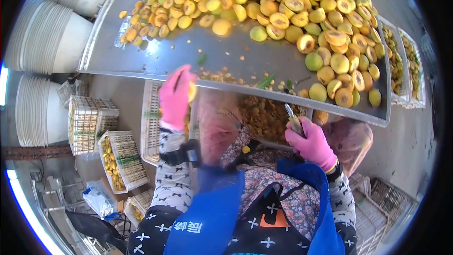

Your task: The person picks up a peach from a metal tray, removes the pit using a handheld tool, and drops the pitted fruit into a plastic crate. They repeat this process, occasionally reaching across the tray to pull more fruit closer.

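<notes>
My left hand (173, 97), in a pink glove, is raised at the near edge of the metal table (160, 61). Its fingers are bent around a yellow peach piece (192, 92), partly hidden and slightly blurred. My right hand (312, 144), also gloved in pink, is closed on a short pitting tool (295, 123), its narrow metal tip pointing up toward the table edge. Beyond both hands a large heap of peach halves (278, 20), mostly cut side up, covers the far and right parts of the table. Small scraps lie along the near edge.
Below the table edge, between my knees, sits a crate of dark cut pieces (264, 118). A white crate (151, 113) stands beside it. More fruit crates (125, 160) are on the left floor, near stacked white tubs (42, 35). A clear bottle (122, 32) lies on the table.
</notes>
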Tool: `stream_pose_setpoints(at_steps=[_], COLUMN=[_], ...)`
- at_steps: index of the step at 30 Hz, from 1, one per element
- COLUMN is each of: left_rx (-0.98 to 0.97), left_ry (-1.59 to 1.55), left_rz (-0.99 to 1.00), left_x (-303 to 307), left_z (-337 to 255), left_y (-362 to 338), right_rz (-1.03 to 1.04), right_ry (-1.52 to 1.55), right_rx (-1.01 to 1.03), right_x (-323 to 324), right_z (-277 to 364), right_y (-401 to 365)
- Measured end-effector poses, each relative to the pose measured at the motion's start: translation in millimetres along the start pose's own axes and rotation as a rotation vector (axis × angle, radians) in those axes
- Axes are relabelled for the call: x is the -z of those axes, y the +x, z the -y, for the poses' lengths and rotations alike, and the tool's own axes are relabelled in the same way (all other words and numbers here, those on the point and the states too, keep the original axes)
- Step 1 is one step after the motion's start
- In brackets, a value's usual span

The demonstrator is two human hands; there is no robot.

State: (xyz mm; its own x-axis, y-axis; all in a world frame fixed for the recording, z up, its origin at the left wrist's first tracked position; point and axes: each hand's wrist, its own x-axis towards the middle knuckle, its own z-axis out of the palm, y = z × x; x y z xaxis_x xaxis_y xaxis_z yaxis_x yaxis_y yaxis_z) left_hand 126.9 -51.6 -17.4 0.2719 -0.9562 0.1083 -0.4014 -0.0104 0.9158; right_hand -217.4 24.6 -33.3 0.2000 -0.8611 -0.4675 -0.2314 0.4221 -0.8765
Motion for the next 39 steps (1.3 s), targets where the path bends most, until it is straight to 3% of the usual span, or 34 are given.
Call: stream_pose_setpoints(at_steps=[3,6,8,11,14,17,20,23,25,26,27,29,32,33,36,37,39], left_rx=[-0.018,-0.130,0.027,-0.192,-0.364,-0.194,-0.201,-0.104,-0.014,0.050,0.109,0.469,0.553,0.619,0.393,0.467,-0.029], left_ry=[0.714,0.356,0.029,0.550,0.999,1.013,1.077,0.669,0.312,-0.002,-0.315,-0.773,-1.053,-1.144,-0.866,-0.857,-0.660], left_rz=[-0.095,0.053,0.151,0.136,0.118,0.304,0.393,0.411,0.332,0.352,0.375,0.413,0.620,0.661,0.746,0.746,0.741], left_x=[46.1,3.5,-49.1,-109.6,-141.8,-139.1,-123.3,-101.3,-86.9,-80.0,-72.1,-70.3,-78.7,-82.1,-90.2,-90.8,-93.5], left_z=[8.6,-2.6,5.2,54.2,98.6,79.5,62.7,65.5,65.8,64.1,51.6,0.4,-21.2,-27.7,-34.1,-35.0,-36.0], left_y=[20.9,48.5,80.0,156.7,194.5,202.3,176.0,142.6,128.2,124.6,111.1,69.1,16.6,3.3,-22.2,-27.4,-35.4], right_rz=[0.024,0.077,0.052,0.036,0.063,-0.032,-0.019,0.002,-0.046,-0.077,-0.051,-0.059,-0.127,-0.189,-0.349,-0.389,-0.386], right_ry=[0.021,0.053,-0.084,-0.212,-0.097,-0.067,-0.001,-0.005,-0.057,-0.084,-0.117,-0.162,-0.259,-0.315,-0.544,-0.628,-0.738], right_rx=[-0.066,-0.076,0.044,0.142,-0.056,-0.016,-0.101,-0.088,0.080,0.173,0.139,0.210,0.382,0.524,0.819,0.896,0.845], right_x=[5.4,7.7,7.9,11.3,19.3,22.5,22.4,16.6,7.3,4.8,5.2,-1.4,-16.6,-21.8,-27.2,-26.8,-24.8], right_z=[2.8,1.3,-3.8,-15.2,4.0,-3.6,6.7,8.6,-1.9,-4.0,0.3,10.1,19.9,22.5,37.6,41.8,44.2], right_y=[5.9,13.9,18.8,19.5,10.9,5.7,4.1,1.0,-4.2,-6.1,-9.5,-11.5,-8.6,-4.5,4.3,5.9,8.2])
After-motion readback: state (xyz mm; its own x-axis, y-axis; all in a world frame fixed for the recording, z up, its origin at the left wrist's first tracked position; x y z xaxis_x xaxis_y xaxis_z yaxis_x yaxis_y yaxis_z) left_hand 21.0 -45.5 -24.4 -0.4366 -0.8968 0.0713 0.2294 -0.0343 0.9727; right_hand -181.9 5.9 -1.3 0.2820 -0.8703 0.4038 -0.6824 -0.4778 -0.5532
